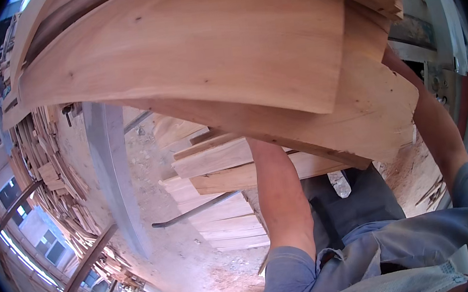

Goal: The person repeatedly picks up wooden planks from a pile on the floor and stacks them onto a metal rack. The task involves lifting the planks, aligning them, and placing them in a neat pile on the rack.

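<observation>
A wide, pale wooden board [194,46] fills the upper middle, with a few small dark knots on its face. Another wooden board [368,107] lies beneath it at an angle, its rough end jutting toward the right. My left forearm [282,198] reaches up under the lower board, which hides the hand. On the right, my right forearm [435,117] passes behind the end of the boards, and that hand is hidden too. Whether the fingers grip the boards cannot be seen.
Several loose planks [219,170] lie on the dusty floor, near a dark metal bar [195,210]. A grey metal beam [112,177] stands left of them. Long stacks of lumber [54,166] line the left side. Grey metal machinery [441,13] is at the right.
</observation>
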`<state>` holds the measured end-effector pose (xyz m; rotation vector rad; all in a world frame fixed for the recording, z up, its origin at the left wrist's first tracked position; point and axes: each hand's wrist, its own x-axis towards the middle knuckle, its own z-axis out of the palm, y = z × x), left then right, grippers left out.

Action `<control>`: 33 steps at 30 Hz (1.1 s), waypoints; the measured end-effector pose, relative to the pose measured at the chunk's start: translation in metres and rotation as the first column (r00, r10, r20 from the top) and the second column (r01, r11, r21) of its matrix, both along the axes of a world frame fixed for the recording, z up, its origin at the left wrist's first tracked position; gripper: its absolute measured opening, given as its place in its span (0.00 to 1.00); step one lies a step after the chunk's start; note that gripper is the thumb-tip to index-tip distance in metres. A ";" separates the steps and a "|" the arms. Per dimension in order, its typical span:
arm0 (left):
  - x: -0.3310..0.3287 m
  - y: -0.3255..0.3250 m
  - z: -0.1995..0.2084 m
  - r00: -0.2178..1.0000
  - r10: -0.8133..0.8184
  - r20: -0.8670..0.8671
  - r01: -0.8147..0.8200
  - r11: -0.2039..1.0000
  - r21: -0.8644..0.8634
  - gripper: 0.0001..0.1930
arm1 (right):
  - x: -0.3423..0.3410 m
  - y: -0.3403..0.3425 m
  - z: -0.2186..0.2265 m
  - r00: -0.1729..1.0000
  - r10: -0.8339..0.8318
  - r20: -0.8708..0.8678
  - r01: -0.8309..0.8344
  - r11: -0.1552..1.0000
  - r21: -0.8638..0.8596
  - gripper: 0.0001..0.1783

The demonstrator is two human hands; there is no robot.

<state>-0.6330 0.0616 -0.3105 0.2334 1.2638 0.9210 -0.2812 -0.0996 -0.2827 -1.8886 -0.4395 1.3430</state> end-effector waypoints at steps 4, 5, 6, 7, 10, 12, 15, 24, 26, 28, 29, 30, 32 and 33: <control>-0.027 0.004 0.005 0.996 0.090 0.021 -0.091 0.996 0.019 0.24 | -0.054 0.011 0.032 0.987 -0.052 -0.154 0.062 0.996 0.063 0.32; -0.027 0.005 0.007 0.996 0.083 0.043 -0.083 0.996 0.012 0.23 | -0.064 0.006 0.044 0.982 -0.089 -0.165 0.102 0.993 0.068 0.32; -0.027 0.006 0.010 0.995 0.074 0.063 -0.074 0.997 0.004 0.23 | -0.072 0.000 0.056 0.976 -0.128 -0.177 0.143 0.987 0.077 0.32; -0.030 0.007 0.014 0.995 0.068 0.074 -0.068 0.998 -0.008 0.23 | -0.080 -0.004 0.066 0.968 -0.160 -0.195 0.180 0.980 0.088 0.32; -0.047 0.009 0.029 0.984 0.163 0.066 -0.152 0.978 -0.145 0.23 | -0.099 -0.008 0.089 0.938 -0.231 -0.258 0.267 0.957 0.114 0.32; -0.040 0.008 0.045 0.960 0.274 0.059 -0.245 0.923 -0.297 0.24 | -0.100 -0.026 0.104 0.903 -0.323 -0.283 0.367 0.923 0.116 0.32; -0.034 -0.013 0.065 0.959 0.255 0.121 -0.210 0.931 -0.299 0.22 | -0.075 -0.077 0.095 0.815 -0.479 -0.325 0.536 0.836 0.113 0.27; -0.032 -0.136 0.153 0.994 -0.023 0.108 0.028 0.999 -0.045 0.21 | -0.122 -0.189 0.230 0.685 -0.660 -0.309 0.719 0.680 0.142 0.20; -0.030 -0.143 0.163 0.987 0.070 0.144 -0.030 0.964 -0.263 0.23 | -0.133 -0.208 0.255 0.706 -0.661 -0.254 0.705 0.689 0.167 0.20; -0.028 -0.165 0.170 0.987 0.062 0.150 -0.018 0.961 -0.275 0.25 | -0.136 -0.239 0.263 0.707 -0.665 -0.239 0.706 0.678 0.203 0.19; -0.028 -0.175 0.180 0.987 0.067 0.146 -0.024 0.961 -0.277 0.26 | -0.137 -0.253 0.265 0.695 -0.670 -0.261 0.719 0.665 0.205 0.18; -0.026 -0.187 0.189 0.983 0.058 0.173 -0.009 0.961 -0.275 0.26 | -0.137 -0.272 0.278 0.707 -0.672 -0.223 0.708 0.669 0.228 0.19; -0.027 -0.207 0.208 0.977 0.052 0.208 0.002 0.968 -0.252 0.28 | -0.151 -0.287 0.313 0.731 -0.661 -0.169 0.679 0.682 0.271 0.19; -0.027 -0.217 0.210 0.973 0.036 0.229 0.021 0.970 -0.240 0.28 | -0.157 -0.290 0.337 0.669 -0.715 -0.203 0.743 0.631 0.224 0.20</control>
